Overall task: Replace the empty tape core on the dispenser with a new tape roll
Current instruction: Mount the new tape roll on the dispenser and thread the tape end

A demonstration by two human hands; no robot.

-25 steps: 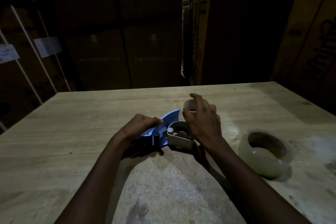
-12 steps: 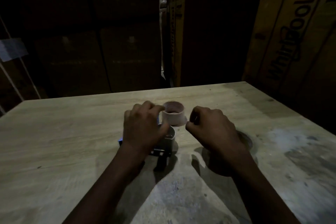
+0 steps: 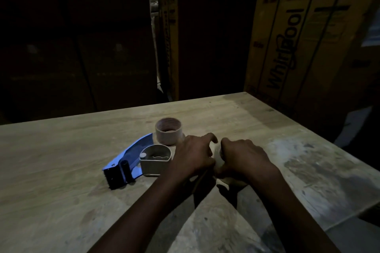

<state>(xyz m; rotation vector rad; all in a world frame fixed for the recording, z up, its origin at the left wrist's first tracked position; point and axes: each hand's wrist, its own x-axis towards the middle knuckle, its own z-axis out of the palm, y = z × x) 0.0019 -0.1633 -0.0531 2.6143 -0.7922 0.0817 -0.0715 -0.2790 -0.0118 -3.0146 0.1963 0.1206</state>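
The new tape roll (image 3: 219, 158) sits on the worktop (image 3: 61, 150) between the two hands, mostly hidden by them; only a pale strip of its side shows in the gap. The left hand (image 3: 194, 156) curls against its left side and the right hand (image 3: 244, 160) wraps over its top and right side, so both appear closed on it. A full roll like this is likely fairly firm and a little weighty, with a smooth, slick outer face; holding it by the outer rim or through the centre hole should be safest, keeping the loose end from sticking to itself. The empty core (image 3: 169, 131) stands upright further back, apart from the hands. The blue dispenser (image 3: 131, 160) lies on its side just left of the left hand, its holder bare.
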